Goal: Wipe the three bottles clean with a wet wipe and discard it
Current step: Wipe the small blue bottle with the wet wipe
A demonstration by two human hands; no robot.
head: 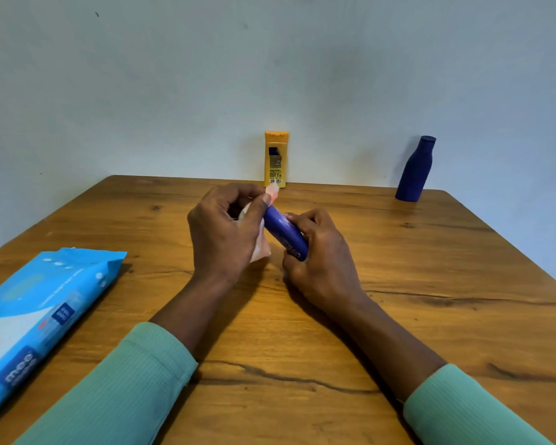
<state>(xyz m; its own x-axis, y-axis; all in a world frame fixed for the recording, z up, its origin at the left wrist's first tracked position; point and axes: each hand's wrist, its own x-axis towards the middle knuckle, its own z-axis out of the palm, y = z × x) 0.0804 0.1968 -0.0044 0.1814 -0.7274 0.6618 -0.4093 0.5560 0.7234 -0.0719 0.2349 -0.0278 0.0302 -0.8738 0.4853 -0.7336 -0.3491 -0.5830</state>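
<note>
A small blue bottle [284,234] lies tilted above the middle of the wooden table [430,284]. My right hand [321,258] grips its lower end. My left hand [225,229] is closed on a white wet wipe [261,248] and presses it around the bottle's upper end. Part of the wipe sticks out past my fingertips. A yellow bottle [276,159] stands upright at the table's far edge against the wall. A dark blue bottle [415,170] stands at the far right, leaning slightly.
A blue pack of wet wipes [36,319] lies at the near left of the table. A pale blue wall rises right behind the table's far edge. Green sleeves cover both forearms.
</note>
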